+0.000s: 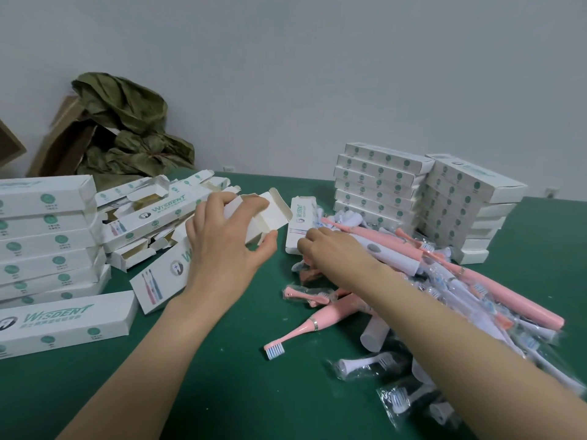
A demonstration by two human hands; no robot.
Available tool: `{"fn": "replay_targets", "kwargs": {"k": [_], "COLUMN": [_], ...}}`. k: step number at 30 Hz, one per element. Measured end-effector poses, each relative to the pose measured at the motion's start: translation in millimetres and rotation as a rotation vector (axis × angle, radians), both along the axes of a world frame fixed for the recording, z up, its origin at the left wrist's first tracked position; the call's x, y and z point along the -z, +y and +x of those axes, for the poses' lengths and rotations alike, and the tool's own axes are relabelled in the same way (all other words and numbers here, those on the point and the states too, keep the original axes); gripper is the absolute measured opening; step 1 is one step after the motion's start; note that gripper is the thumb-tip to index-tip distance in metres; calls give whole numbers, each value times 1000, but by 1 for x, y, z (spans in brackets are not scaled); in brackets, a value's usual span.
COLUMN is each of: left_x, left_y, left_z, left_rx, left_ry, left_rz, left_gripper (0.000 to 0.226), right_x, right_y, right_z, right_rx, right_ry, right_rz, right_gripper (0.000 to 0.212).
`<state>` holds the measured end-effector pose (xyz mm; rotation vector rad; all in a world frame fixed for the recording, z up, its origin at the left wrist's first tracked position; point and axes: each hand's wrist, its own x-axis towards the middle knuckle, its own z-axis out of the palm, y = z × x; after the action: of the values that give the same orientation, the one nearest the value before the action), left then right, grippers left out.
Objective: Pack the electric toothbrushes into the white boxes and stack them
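My left hand grips an open white box above the table, its end flaps spread toward the right. My right hand reaches into the pile of electric toothbrushes, fingers curled down onto the pink and white handles; what they hold is hidden. A pink toothbrush lies loose at the pile's near edge. Another white box lies flat just beyond my right hand. Empty open boxes are heaped behind my left hand. Closed boxes stand stacked at the back right and at the left.
The green table runs to a grey wall. Bagged brush heads lie at the near right. A cardboard carton with crumpled olive paper sits at the back left. One closed box lies flat near the left edge.
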<state>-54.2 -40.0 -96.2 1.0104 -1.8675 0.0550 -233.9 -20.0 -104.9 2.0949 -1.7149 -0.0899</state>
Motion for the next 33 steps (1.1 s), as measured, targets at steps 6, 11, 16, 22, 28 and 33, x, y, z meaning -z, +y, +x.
{"fn": "replay_targets", "kwargs": {"k": [6,11,16,22,28,33], "left_x": [3,6,4,6,2,-4], "left_y": [-3,-1,0,1,4,11], "left_z": [2,0,1,-1,-1,-3], "left_rx": [-27,-43,-50,-53,-45,28], "left_ry": [-14,-39,-115,-109,-23,39], "left_rz": [-15,-11,6,17,-9,-60], "left_gripper": [34,38,42,40,44,48], "right_x": [-39,-68,-74,-89,-80,-53], "right_y": [24,44,53,63,56,52], "right_z": [9,0,-22,-29,-1,40], "right_rx": [-68,-198,-141,-181,-208,-318], "right_ry": [-544,-1098,-1523,-1890,-2028,-1927], "right_rz": [-150,-511,-793,-1031,-943,-855], "right_gripper": [16,9,10,8,13,11]}}
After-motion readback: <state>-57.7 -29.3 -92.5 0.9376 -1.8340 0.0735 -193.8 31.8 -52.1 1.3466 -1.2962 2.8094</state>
